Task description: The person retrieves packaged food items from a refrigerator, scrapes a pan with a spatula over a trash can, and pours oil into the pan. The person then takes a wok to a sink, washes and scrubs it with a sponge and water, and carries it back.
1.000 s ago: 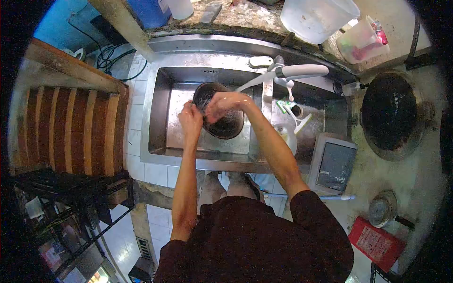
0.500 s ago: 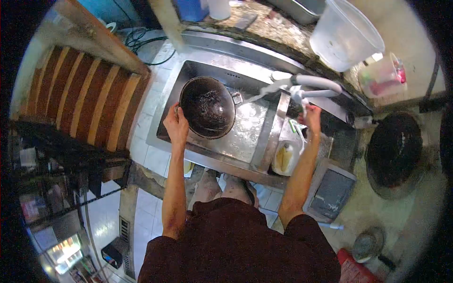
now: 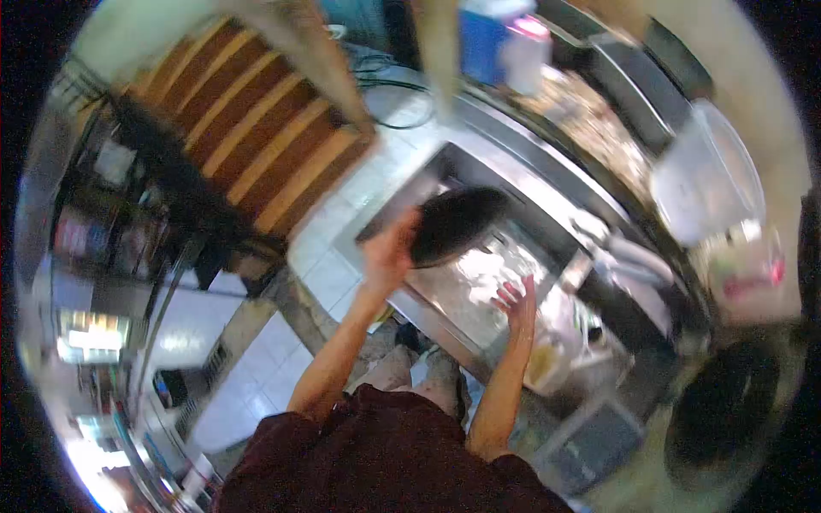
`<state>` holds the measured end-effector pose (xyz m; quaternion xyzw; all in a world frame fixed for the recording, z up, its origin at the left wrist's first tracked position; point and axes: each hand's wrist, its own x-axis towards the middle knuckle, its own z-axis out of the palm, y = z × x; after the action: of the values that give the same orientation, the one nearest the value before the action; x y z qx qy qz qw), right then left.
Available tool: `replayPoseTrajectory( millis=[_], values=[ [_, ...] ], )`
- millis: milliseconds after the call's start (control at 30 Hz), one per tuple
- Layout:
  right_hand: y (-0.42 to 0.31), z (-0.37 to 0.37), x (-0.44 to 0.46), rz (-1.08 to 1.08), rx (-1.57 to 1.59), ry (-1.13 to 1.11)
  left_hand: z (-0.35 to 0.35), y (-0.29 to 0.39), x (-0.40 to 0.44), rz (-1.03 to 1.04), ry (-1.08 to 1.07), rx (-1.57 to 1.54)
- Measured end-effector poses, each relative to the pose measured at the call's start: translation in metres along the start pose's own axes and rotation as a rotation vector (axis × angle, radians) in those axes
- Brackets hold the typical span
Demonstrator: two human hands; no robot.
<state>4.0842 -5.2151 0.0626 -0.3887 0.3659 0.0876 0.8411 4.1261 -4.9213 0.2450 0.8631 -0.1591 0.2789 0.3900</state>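
Note:
A dark wok [image 3: 459,224] is held tilted above the left basin of the steel sink [image 3: 453,308]. My left hand [image 3: 392,250] grips it at its left edge. My right hand [image 3: 516,301] is apart from the wok, over the basin's right part, with its fingers spread and nothing in it. Beyond my right hand stands the pale faucet [image 3: 629,256], blurred. Whether water runs from it cannot be made out. A whitish container with something yellow [image 3: 540,363] sits in the right basin.
A clear bucket [image 3: 708,184] and a blue container [image 3: 483,43] stand on the ledge behind the sink. Another dark wok [image 3: 723,410] is at the right. A grey tray [image 3: 590,445] lies near the sink's right end. Brown steps [image 3: 256,137] rise at the left.
The view has turned. My left hand has lifted and tilted the wok, which earlier lay in the basin. My right hand has left the faucet and moved back over the left basin.

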Motion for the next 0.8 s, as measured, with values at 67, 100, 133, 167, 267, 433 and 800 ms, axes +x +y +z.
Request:
replayPoseTrajectory(
  millis=[67, 100, 133, 167, 267, 433, 800],
  values=[
    [0.011, 0.034, 0.007, 0.049, 0.157, -0.243, -0.008, 0.023, -0.007, -0.154, -0.254, -0.257],
    [0.005, 0.051, 0.003, 0.043, 0.278, -0.273, -0.005, 0.026, -0.016, 0.000, -0.385, -0.154],
    [0.006, 0.058, 0.003, -0.063, 0.328, -0.313, -0.002, 0.028, -0.025, 0.167, -0.497, -0.069],
    [0.008, 0.062, 0.004, -0.115, 0.313, -0.318, 0.014, 0.029, -0.039, 0.314, -0.511, -0.074],
    [0.017, 0.071, 0.005, -0.200, 0.147, -0.273, 0.032, 0.050, -0.066, 0.570, -0.400, -0.416],
    [0.039, 0.130, 0.001, -0.301, -0.171, -0.279, 0.041, 0.028, -0.135, 0.657, -0.318, -0.131],
    [0.108, 0.314, -0.078, -0.677, -0.636, -0.320, -0.175, -0.104, -0.229, 0.074, -0.045, -0.108]
  ],
)
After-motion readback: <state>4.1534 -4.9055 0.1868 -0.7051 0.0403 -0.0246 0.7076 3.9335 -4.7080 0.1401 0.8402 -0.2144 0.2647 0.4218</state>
